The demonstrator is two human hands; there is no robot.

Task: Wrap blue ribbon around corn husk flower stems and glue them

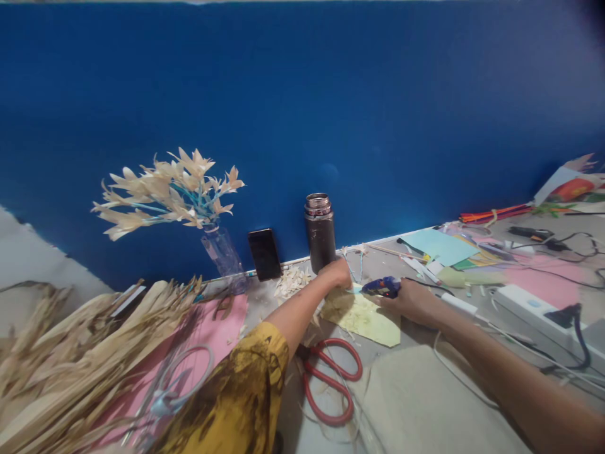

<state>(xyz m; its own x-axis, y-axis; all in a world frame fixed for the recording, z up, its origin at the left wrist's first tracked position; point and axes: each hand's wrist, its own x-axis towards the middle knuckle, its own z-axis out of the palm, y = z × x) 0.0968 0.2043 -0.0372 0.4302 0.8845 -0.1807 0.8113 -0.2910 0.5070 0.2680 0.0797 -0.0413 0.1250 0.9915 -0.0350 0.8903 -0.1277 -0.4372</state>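
My right hand (401,297) is closed around a dark blue glue gun (379,287), its nozzle pointing left toward my other hand. My left hand (337,275) is bent with its fingers curled together just in front of a dark thermos bottle (320,236). Whatever those fingers pinch is hidden, though a small light-blue bit shows between them and the glue gun. Below both hands lies a yellow paper sheet (363,318) with pale scraps on it. Thin blue-stemmed pieces (360,263) rest behind my left hand, near the wall.
Red-handled scissors (331,381) lie in front of my left forearm. At left stand a clear bottle (224,255) of pale husk flowers (174,189) and a phone (265,253). Dried husks (108,353) cover pink paper. A power strip (534,309) and cables spread at right.
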